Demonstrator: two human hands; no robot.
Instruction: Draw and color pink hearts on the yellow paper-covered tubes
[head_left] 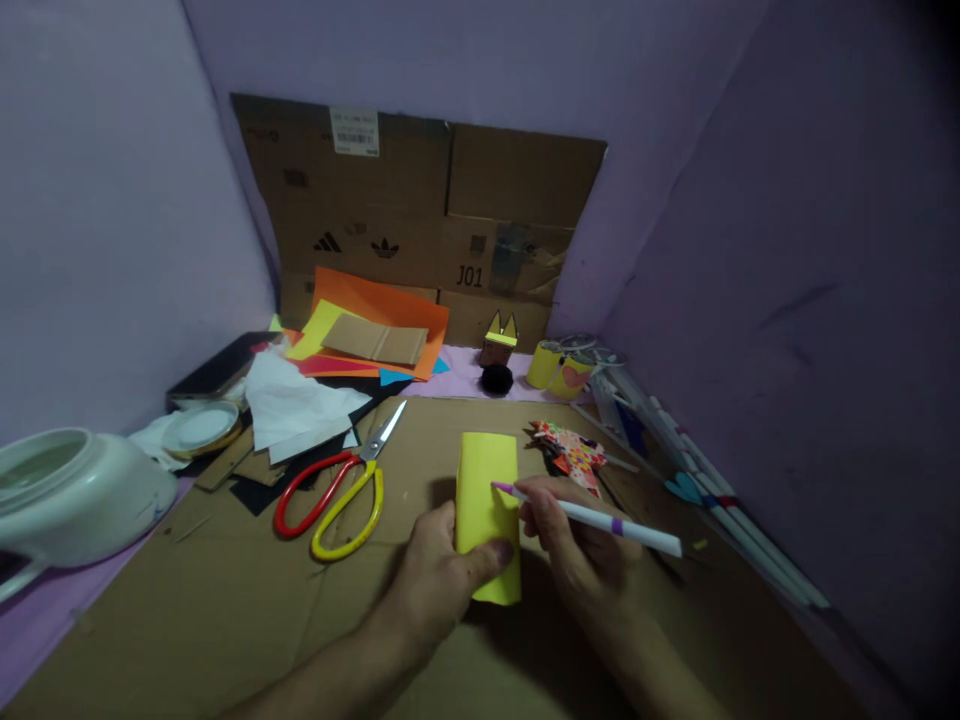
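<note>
My left hand (448, 568) is closed around the lower left side of a yellow paper-covered piece (487, 470), its thumb pressed across the front. The piece looks box-like and stands tall in the view, over the cardboard. Between the fingers of my right hand (574, 535) is a white felt-tip pen (637, 532) with a purple band. Its purple tip is at the middle of the yellow face; whether it touches I cannot tell. No mark shows on that face. To the left of my hands lie scissors (367, 462) with one red and one yellow handle, blades spread slightly.
A cardboard sheet (247, 620) covers the work surface. Orange paper (360, 290), white paper (300, 400) and a white pot (90, 500) are at left. Yellow rolls (544, 365), a patterned cutout (574, 450) and white rods (720, 510) lie toward the right wall.
</note>
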